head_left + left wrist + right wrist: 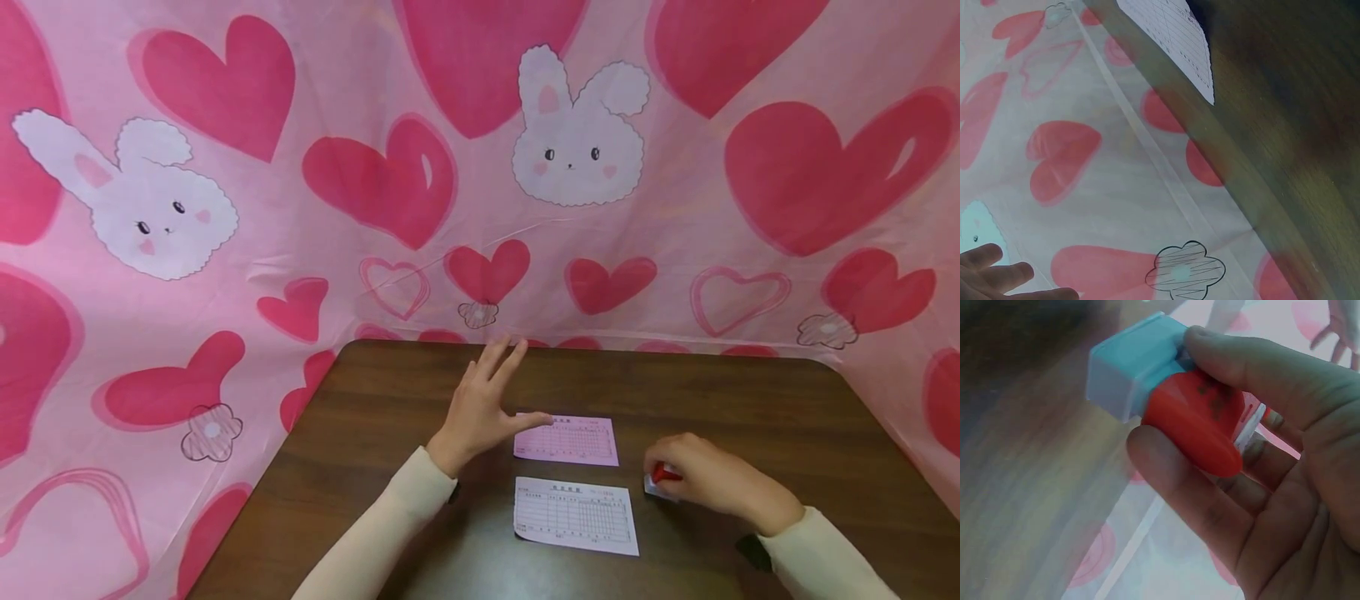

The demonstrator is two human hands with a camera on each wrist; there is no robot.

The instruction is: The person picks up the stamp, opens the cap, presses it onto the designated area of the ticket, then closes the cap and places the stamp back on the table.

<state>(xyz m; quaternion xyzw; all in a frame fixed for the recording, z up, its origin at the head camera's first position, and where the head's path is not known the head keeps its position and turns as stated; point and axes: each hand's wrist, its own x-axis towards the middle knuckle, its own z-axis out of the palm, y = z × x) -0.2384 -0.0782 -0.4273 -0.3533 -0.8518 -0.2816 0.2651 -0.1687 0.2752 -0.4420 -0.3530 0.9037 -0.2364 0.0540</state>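
Partly covered by the right hand, a red stamp is pinched between thumb and fingers, right of the white slip and pink slip. Its long axis slants in the right wrist view, pale block pointing up-left. The left hand, fingers spread, its thumb obscuring the pink slip's corner, is cut off in its wrist view.

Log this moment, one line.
left grip: spread, near pink slip | right grip: holds red-handled stamp | white slip: on table

Brown table carries pink form, white form.
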